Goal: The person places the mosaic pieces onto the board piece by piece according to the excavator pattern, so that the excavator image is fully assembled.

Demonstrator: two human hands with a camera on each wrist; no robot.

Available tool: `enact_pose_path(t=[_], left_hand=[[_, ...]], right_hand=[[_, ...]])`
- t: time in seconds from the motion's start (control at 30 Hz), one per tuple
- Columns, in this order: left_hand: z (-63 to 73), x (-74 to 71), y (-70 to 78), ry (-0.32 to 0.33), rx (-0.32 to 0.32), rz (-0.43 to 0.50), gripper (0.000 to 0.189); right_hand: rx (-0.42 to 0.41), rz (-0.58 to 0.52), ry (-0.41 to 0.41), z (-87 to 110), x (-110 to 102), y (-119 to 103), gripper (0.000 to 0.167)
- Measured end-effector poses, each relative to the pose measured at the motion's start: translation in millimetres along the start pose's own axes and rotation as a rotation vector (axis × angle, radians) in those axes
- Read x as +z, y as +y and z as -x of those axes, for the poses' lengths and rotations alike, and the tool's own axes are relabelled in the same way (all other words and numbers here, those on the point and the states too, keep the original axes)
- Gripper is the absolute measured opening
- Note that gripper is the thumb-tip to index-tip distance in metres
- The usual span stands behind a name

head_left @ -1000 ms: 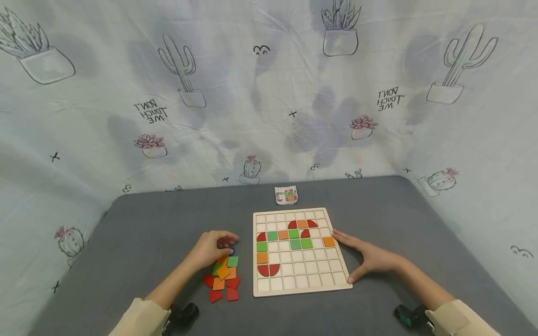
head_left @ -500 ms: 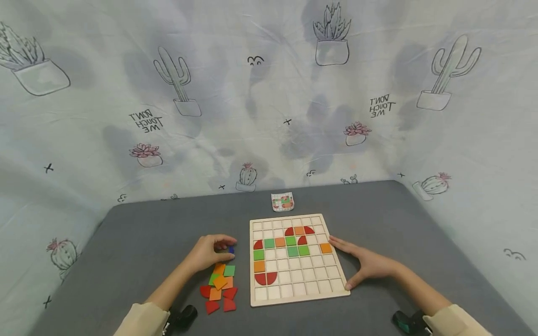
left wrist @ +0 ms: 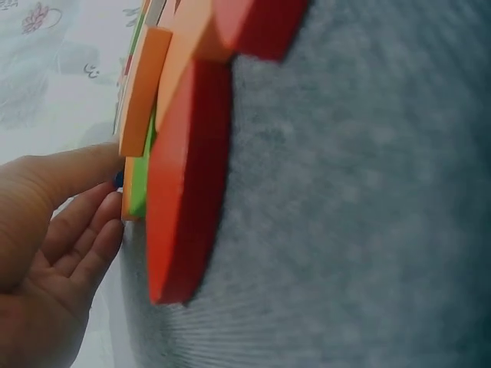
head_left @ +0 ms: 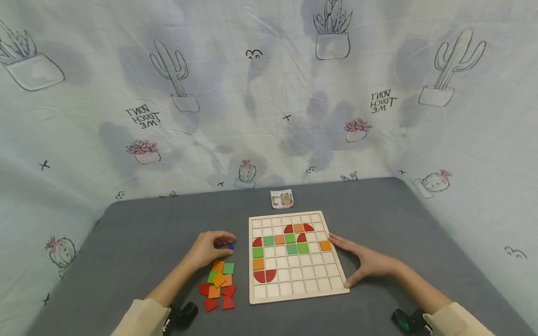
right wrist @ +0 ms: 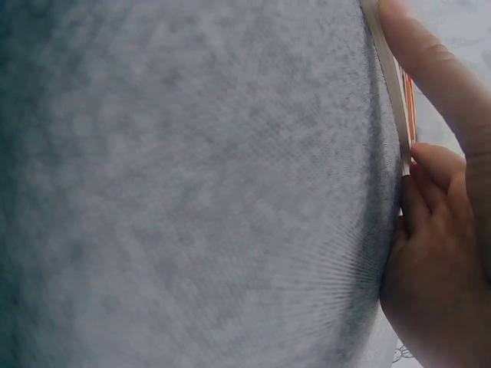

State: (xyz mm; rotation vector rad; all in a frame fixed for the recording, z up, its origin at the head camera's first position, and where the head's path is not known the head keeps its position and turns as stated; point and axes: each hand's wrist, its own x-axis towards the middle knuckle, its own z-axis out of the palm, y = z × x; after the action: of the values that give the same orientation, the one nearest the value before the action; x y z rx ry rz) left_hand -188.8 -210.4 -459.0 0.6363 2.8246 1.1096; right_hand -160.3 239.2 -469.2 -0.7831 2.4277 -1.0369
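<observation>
My left hand (head_left: 208, 249) pinches a small dark blue piece (head_left: 230, 246) between thumb and fingertips, just beyond a loose pile of tiles. In the left wrist view only a sliver of blue shows by the fingertips, behind orange and green tiles. My right hand (head_left: 370, 260) is spread along the right side of a wooden grid board (head_left: 300, 298), thumb at its near corner and fingertips higher up that edge. Red quarter-round tiles (head_left: 259, 276), green tiles (head_left: 258, 252) and orange tiles (head_left: 325, 246) lie in some squares of the board.
The loose pile holds several orange tiles (head_left: 214, 292), green tiles (head_left: 228, 268) and red tiles (head_left: 228, 303), left of the board. A small printed pattern card (head_left: 281, 199) lies behind the board on the grey table (head_left: 176, 219). A patterned cloth (head_left: 269, 93) hangs behind.
My left hand has moved slightly away from the pile with the blue piece, which now shows between thumb and fingers. The right hand stays at the board's edge. The head view has shifted a little.
</observation>
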Motion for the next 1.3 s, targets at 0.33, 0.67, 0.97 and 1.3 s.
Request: enact_pose_path(t=[0.33, 0.67, 0.97, 1.3], left_hand=[[-17.2, 9.1, 26.8, 0.032, -0.023, 0.025, 0.031], [-51.5, 40.5, 74.1, 0.024, 0.009, 0.156, 0.031], [-81.7, 80.4, 110.0, -0.056, 0.105, 0.205, 0.031], [-111.9, 115.8, 139.9, -0.115, 0.141, 0.105, 0.031]], right_hand=[[-0.041, 0.007, -0.009, 0.5, -5.3, -3.4, 0.110], [-0.043, 0.000, -0.011, 2.2, -6.5, -2.8, 0.111], [-0.041, 0.003, -0.020, 1.2, -8.1, -1.1, 0.109], [-0.065, -0.002, -0.029, -1.2, -10.0, -1.1, 0.108]])
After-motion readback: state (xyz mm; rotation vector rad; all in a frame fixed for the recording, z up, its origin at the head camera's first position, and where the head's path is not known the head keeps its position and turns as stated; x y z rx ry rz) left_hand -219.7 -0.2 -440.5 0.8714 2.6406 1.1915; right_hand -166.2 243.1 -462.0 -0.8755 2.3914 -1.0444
